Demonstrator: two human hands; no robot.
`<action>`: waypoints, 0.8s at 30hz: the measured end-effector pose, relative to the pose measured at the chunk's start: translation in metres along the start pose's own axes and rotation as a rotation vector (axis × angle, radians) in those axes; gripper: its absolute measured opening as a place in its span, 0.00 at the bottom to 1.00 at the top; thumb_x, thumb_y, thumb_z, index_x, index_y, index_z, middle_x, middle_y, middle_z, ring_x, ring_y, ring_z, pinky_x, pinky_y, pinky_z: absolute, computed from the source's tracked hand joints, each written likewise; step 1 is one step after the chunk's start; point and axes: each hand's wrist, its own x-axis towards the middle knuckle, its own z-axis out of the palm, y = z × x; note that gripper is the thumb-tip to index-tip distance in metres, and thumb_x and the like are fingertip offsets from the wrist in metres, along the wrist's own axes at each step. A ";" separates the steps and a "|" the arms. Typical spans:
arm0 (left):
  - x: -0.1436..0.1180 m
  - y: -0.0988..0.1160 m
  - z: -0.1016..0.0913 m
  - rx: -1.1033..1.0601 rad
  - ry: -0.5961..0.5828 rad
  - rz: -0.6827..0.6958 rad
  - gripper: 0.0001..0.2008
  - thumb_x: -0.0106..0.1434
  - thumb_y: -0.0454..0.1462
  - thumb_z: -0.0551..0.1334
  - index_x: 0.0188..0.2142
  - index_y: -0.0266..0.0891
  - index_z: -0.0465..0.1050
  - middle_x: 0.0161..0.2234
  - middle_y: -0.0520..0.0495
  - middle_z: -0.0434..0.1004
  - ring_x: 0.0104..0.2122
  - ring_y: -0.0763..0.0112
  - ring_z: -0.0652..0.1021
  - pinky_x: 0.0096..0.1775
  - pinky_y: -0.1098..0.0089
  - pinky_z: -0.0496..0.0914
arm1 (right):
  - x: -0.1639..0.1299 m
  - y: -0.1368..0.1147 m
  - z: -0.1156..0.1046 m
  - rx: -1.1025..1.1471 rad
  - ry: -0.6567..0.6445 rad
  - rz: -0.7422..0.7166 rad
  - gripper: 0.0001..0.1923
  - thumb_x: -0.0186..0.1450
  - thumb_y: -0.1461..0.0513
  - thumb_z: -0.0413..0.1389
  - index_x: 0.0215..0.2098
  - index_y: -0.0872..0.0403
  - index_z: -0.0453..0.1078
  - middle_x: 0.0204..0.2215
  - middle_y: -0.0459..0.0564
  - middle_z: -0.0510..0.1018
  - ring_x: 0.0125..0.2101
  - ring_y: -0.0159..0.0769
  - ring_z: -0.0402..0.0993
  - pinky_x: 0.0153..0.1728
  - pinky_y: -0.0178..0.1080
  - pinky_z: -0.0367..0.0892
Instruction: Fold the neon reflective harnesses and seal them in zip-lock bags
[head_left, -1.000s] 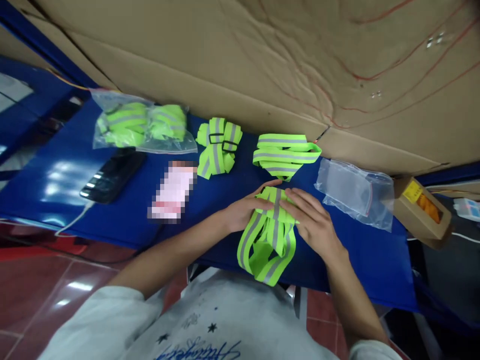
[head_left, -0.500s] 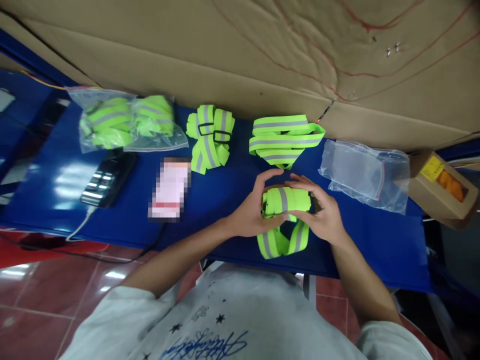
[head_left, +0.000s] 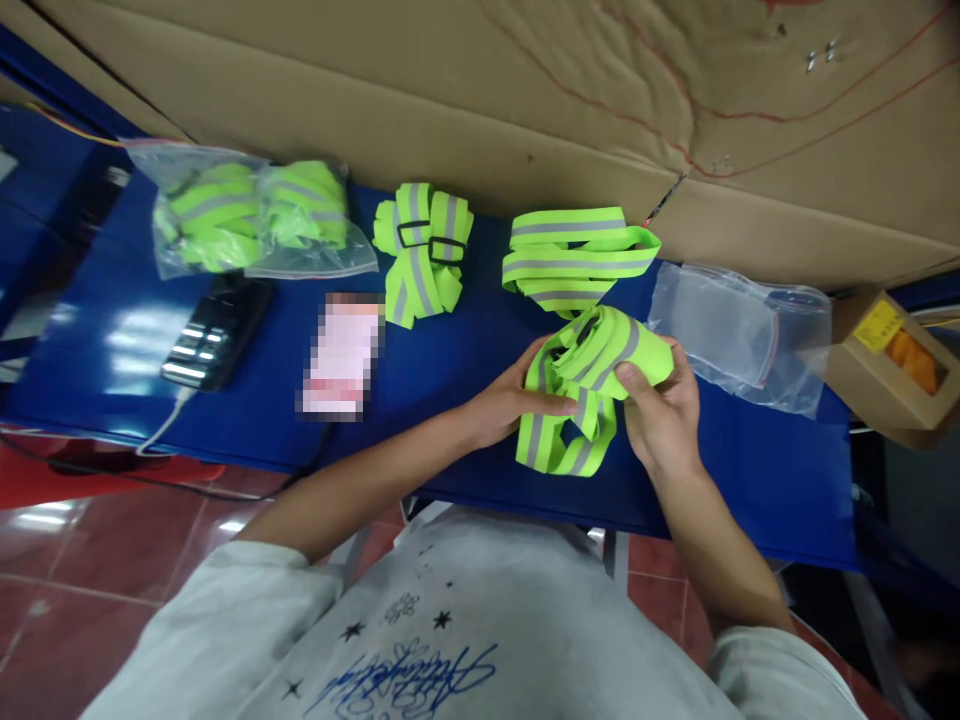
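Observation:
Both hands hold one neon-yellow reflective strap (head_left: 622,352) with a grey stripe, folded into a loose bundle above the blue table. My right hand (head_left: 664,410) grips the bundle's right side, thumb on top. At its left side, my left hand (head_left: 517,400) has its fingers closed round the strap, partly hidden behind it. A loop of the strap hangs below, toward the table's front edge. Just beyond the hands lies another folded reflective strap (head_left: 577,262). Left of that sits a bundled strap with black buckles (head_left: 424,250).
Clear plastic bags with yellow straps (head_left: 225,215) lie at the back left. Nearer are a black device (head_left: 217,335) with a white cable and a blurred-out phone (head_left: 343,355). An empty plastic bag (head_left: 739,330) and a cardboard box (head_left: 889,365) stand right. A cardboard wall (head_left: 420,100) rises behind.
The rolled bundle has turned and fanned out, tilting up to the right in my right hand. My left hand has shifted lower on the strap. The view has shifted slightly.

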 end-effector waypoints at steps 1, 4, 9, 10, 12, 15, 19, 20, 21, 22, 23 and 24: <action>0.001 -0.004 0.001 -0.010 -0.030 -0.047 0.43 0.47 0.37 0.84 0.62 0.45 0.75 0.57 0.40 0.83 0.59 0.50 0.81 0.60 0.56 0.74 | -0.001 0.001 0.001 0.018 0.007 0.017 0.27 0.60 0.45 0.72 0.45 0.46 0.66 0.39 0.46 0.80 0.39 0.39 0.81 0.42 0.42 0.79; 0.001 -0.012 0.002 -0.029 -0.109 -0.158 0.29 0.50 0.40 0.83 0.51 0.39 0.82 0.48 0.39 0.86 0.49 0.54 0.85 0.56 0.56 0.77 | -0.004 0.001 0.002 -0.067 -0.004 -0.006 0.25 0.64 0.45 0.70 0.47 0.46 0.64 0.42 0.48 0.80 0.40 0.41 0.81 0.43 0.44 0.79; 0.000 -0.012 0.002 -0.132 -0.083 -0.240 0.25 0.47 0.38 0.83 0.45 0.39 0.83 0.42 0.43 0.86 0.39 0.61 0.84 0.46 0.57 0.80 | -0.006 -0.004 -0.007 -0.271 -0.208 -0.464 0.24 0.65 0.52 0.71 0.53 0.43 0.67 0.53 0.54 0.82 0.54 0.51 0.82 0.53 0.54 0.80; -0.001 -0.012 0.002 -0.144 -0.082 -0.236 0.25 0.46 0.38 0.84 0.44 0.39 0.83 0.42 0.44 0.85 0.39 0.62 0.83 0.46 0.58 0.80 | -0.005 -0.006 -0.009 -0.267 -0.277 -0.521 0.23 0.65 0.53 0.71 0.53 0.42 0.68 0.53 0.53 0.83 0.55 0.51 0.83 0.53 0.55 0.80; -0.003 -0.010 0.001 -0.165 -0.118 -0.218 0.27 0.44 0.40 0.85 0.44 0.40 0.83 0.42 0.44 0.85 0.40 0.62 0.83 0.48 0.60 0.79 | -0.005 -0.008 -0.014 -0.246 -0.341 -0.558 0.22 0.66 0.58 0.69 0.56 0.40 0.71 0.54 0.51 0.84 0.55 0.51 0.83 0.53 0.55 0.81; -0.007 -0.008 0.001 -0.256 -0.212 -0.187 0.39 0.43 0.50 0.85 0.54 0.46 0.80 0.51 0.43 0.85 0.47 0.56 0.83 0.52 0.57 0.78 | -0.003 -0.007 -0.016 -0.215 -0.364 -0.582 0.27 0.66 0.63 0.69 0.60 0.38 0.73 0.57 0.48 0.84 0.56 0.51 0.83 0.54 0.57 0.81; -0.008 -0.003 0.003 -0.368 -0.105 -0.128 0.47 0.46 0.55 0.82 0.64 0.53 0.71 0.59 0.45 0.79 0.52 0.55 0.82 0.51 0.58 0.78 | 0.004 -0.008 -0.022 -0.247 -0.418 -0.602 0.24 0.66 0.64 0.69 0.56 0.36 0.76 0.53 0.44 0.86 0.59 0.52 0.81 0.59 0.61 0.78; -0.008 0.000 0.003 -0.374 -0.065 -0.124 0.47 0.47 0.50 0.83 0.64 0.53 0.70 0.57 0.46 0.80 0.50 0.57 0.82 0.50 0.59 0.78 | 0.006 -0.010 -0.026 -0.264 -0.465 -0.564 0.21 0.67 0.65 0.68 0.54 0.36 0.77 0.52 0.43 0.86 0.62 0.52 0.79 0.63 0.62 0.75; -0.007 0.003 0.003 -0.370 -0.038 -0.122 0.47 0.46 0.44 0.83 0.64 0.53 0.69 0.54 0.47 0.81 0.47 0.60 0.83 0.49 0.60 0.78 | 0.009 -0.013 -0.031 -0.273 -0.546 -0.501 0.20 0.68 0.65 0.66 0.53 0.36 0.77 0.54 0.42 0.86 0.66 0.51 0.75 0.67 0.63 0.71; -0.006 0.006 0.002 -0.357 -0.022 -0.114 0.48 0.45 0.38 0.82 0.64 0.53 0.69 0.51 0.49 0.81 0.44 0.62 0.83 0.48 0.61 0.78 | 0.012 -0.017 -0.036 -0.272 -0.652 -0.410 0.19 0.69 0.65 0.65 0.54 0.35 0.77 0.59 0.41 0.83 0.71 0.50 0.69 0.70 0.63 0.68; -0.006 0.010 0.001 -0.334 -0.013 -0.087 0.48 0.43 0.34 0.81 0.63 0.53 0.68 0.48 0.51 0.82 0.42 0.64 0.82 0.47 0.62 0.78 | 0.016 -0.020 -0.041 -0.251 -0.749 -0.314 0.21 0.70 0.63 0.65 0.56 0.34 0.76 0.66 0.39 0.78 0.75 0.49 0.62 0.72 0.62 0.66; -0.006 0.013 -0.001 -0.300 -0.014 -0.049 0.49 0.42 0.31 0.81 0.62 0.53 0.67 0.46 0.52 0.82 0.42 0.64 0.82 0.48 0.63 0.77 | 0.018 -0.022 -0.045 -0.204 -0.805 -0.231 0.23 0.70 0.60 0.65 0.60 0.32 0.74 0.71 0.37 0.71 0.77 0.48 0.57 0.73 0.62 0.65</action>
